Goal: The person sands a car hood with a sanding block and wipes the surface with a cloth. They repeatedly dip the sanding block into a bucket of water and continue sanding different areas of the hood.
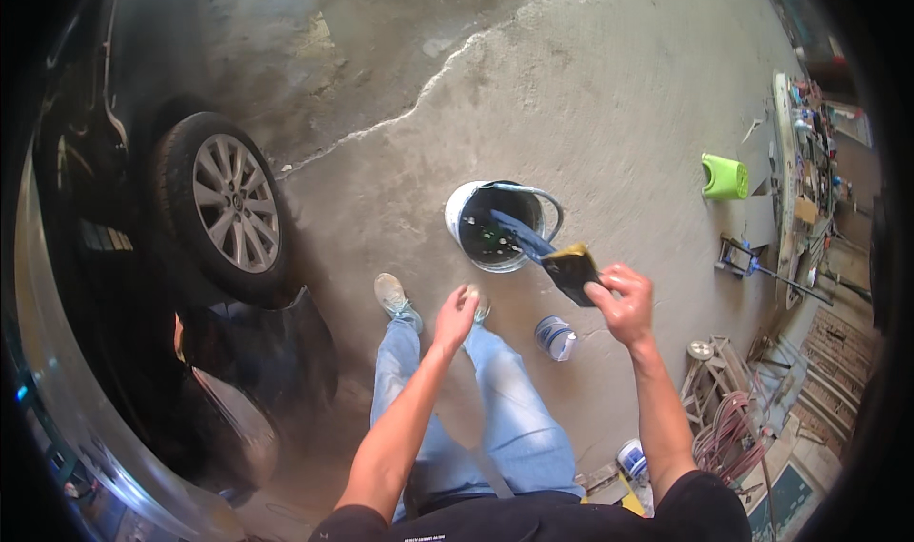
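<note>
My right hand (624,302) is closed on the edge of a flat black piece with a yellow border (571,273), whose exact kind I cannot make out. From that piece a blue strip, like wet cloth (519,233), stretches down to the left into a white bucket (461,214). Dark liquid with white flecks of foam (486,242) fills part of the bucket, and its handle leans to the right. My left hand (457,318) hangs over my shoe with its fingers curled together; no object shows in it.
A car wheel (236,202) and dark car body stand at left, a detached-looking dark panel (257,352) below. A small white-and-blue tub (554,338) sits right of my feet. Farther right are a green stool (726,177), a blue jack (738,256), coiled hose (728,428) and a cluttered bench (788,190).
</note>
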